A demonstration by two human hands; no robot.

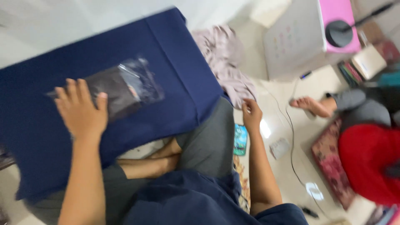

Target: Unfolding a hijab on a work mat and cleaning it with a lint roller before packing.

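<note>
Motion blur and cut-off edges

The whole view is smeared, so the dark contents of the clear bag [125,85] cannot be made out, and the left hand [81,110] covers its near end. What the right hand [251,113] pinches is too blurred to tell. The person in red [368,160] is cut off by the right edge. The blue cloth [183,62] runs past the left edge.
</note>
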